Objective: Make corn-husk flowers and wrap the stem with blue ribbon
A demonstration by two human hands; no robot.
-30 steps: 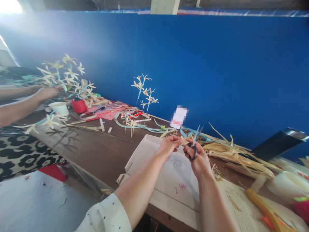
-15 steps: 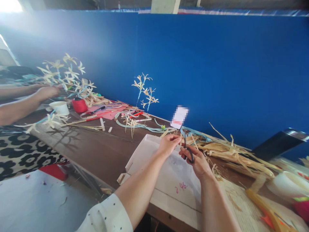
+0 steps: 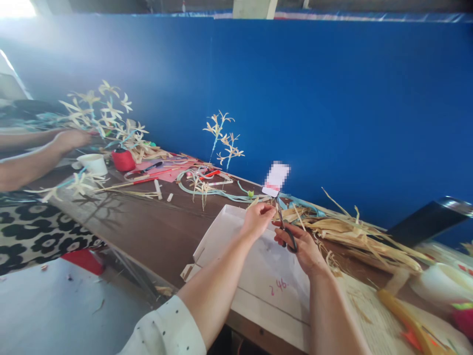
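Observation:
My right hand (image 3: pixel 305 249) grips a pair of scissors (image 3: pixel 290 240) by its black handles, with the blades pointing up and away from me. Close to the blades, on their left side, my left hand (image 3: pixel 258 218) is closed in a pinch; whatever sits between its fingertips is too small to make out. Both hands are over a white cardboard box lid (image 3: pixel 254 291) with "2.46" written on it in red. Just beyond the blades stands a blurred-out pale card or phone (image 3: pixel 276 178). Dried husk strips (image 3: pixel 354 234) lie to the right of my right hand.
Husk flowers on blue stems (image 3: pixel 221 133) stand near the blue partition (image 3: pixel 332 98). Pale blue cords (image 3: pixel 221 195), a red thread spool (image 3: pixel 123 160) and a white cup (image 3: pixel 93 164) lie leftward. Another person's hand (image 3: pixel 74 140) works at far left. A black bottle (image 3: pixel 430 222) leans at right.
The scissors have tipped slightly, their blades leaning more to the left. My left hand stays pinched in nearly the same place, and the view has shifted a little.

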